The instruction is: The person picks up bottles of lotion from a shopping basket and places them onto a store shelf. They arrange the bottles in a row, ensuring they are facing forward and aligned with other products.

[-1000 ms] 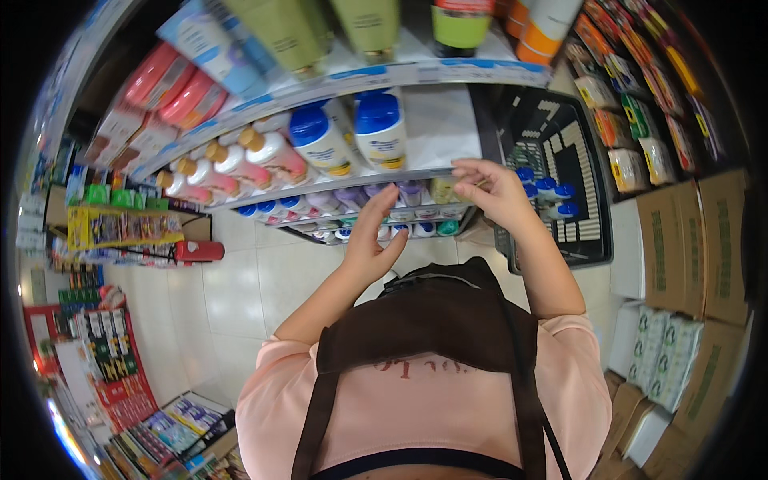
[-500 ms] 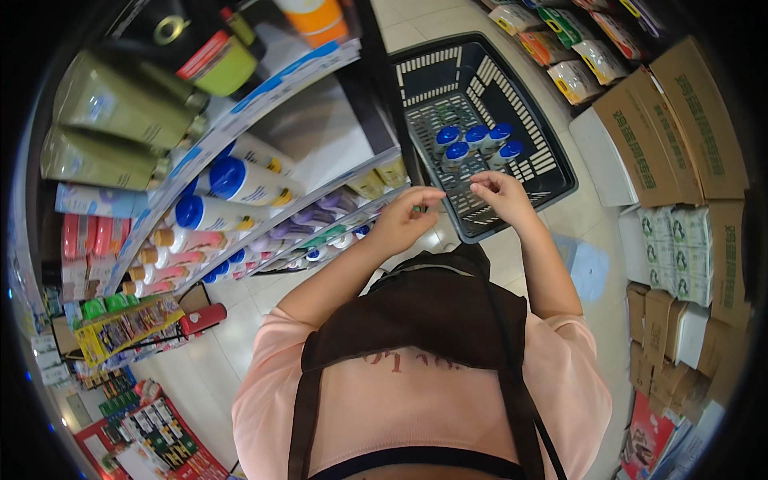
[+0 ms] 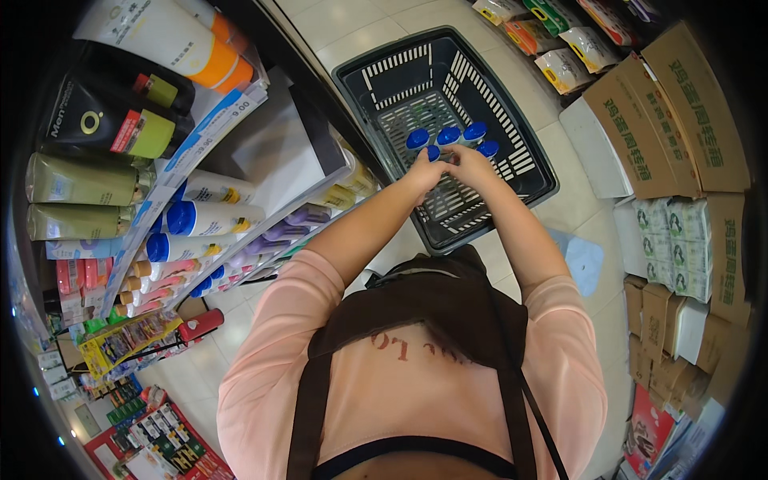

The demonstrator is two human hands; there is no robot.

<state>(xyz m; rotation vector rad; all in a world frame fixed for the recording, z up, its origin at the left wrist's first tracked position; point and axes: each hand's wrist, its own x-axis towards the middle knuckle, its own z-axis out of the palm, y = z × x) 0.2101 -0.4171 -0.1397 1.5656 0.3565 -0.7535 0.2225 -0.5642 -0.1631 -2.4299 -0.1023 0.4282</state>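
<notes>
Prices [image 3: 206, 149] on shelf strip [image 3: 180, 166], green characters [image 3: 704, 104] on cartons [image 3: 652, 152], red letters [image 3: 394, 346] on shirt [image 3: 400, 400]

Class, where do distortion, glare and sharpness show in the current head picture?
Head view: the fisheye rim is black and the price strip bows; soft sheen on the floor tiles; left hand, right hand and basket fairly sharp.

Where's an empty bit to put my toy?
On the shelf, between white bottles and the dark panel. In the basket, between its near rim and the left hand and right hand. Those hands and the blue caps crowd the middle.
</notes>
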